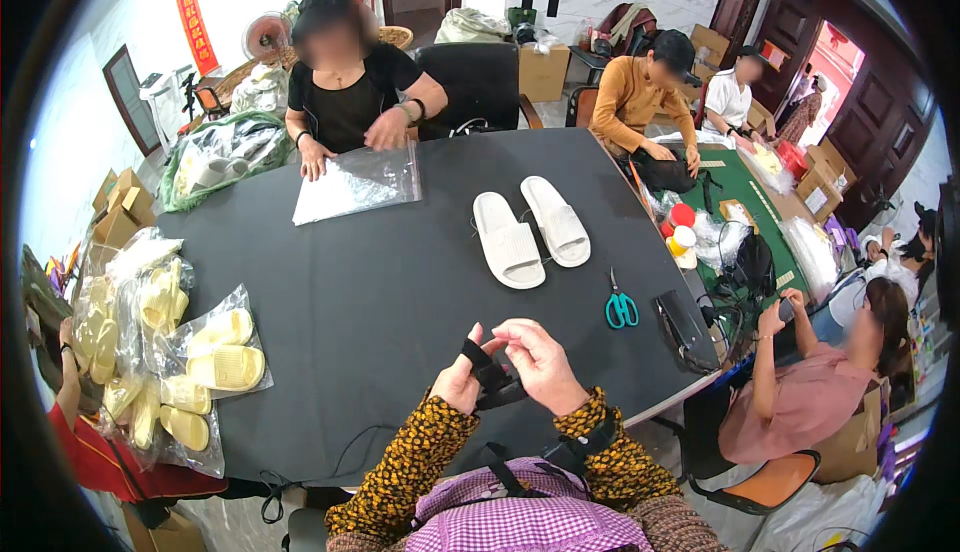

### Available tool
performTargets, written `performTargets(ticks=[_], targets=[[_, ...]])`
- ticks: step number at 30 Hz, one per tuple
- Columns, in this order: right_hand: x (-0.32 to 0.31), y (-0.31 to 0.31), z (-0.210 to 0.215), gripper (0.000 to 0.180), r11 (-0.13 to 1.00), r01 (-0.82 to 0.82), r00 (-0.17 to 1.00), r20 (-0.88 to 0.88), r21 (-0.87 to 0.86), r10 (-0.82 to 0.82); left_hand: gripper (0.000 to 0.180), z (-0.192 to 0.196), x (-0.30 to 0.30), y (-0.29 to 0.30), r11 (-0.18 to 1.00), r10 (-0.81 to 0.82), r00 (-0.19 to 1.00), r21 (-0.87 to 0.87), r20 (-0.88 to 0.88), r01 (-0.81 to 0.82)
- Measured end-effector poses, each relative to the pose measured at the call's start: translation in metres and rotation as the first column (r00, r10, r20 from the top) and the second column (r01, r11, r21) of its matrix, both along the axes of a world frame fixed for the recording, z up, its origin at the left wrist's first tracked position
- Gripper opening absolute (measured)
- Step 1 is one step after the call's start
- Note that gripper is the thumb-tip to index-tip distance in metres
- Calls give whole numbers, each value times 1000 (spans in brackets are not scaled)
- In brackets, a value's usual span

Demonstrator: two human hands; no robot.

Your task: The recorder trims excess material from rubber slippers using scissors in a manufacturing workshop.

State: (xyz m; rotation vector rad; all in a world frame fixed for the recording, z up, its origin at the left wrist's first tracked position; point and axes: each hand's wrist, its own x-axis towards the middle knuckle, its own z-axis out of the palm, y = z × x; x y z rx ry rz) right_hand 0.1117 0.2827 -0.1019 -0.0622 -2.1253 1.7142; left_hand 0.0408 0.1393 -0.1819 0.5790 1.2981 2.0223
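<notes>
My left hand (458, 380) and my right hand (538, 357) are close together just above the near edge of the dark table (380, 282). Both grip a small black strap-like object (492, 379) between them. A pair of white slippers (530, 230) lies side by side further out on the table, right of centre. Teal-handled scissors (621, 307) rest to the right of my hands.
Bagged yellow slippers (195, 362) pile up at the table's left edge. Across the table a person in black presses a clear plastic bag (358, 184). A black case (682, 324) lies at the right edge. Other people sit at a green table (745, 192) to the right.
</notes>
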Motion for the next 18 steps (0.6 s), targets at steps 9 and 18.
performTargets(ticks=[9,18], targets=[[3,36,-3,25,933,-350,937,39,85,348,66,36,0,-11,928,-166,969,362,182,91],[0,7,-26,59,946,-273,950,-105,176,294,56,46,4,-3,931,-65,919,355,390,-85]])
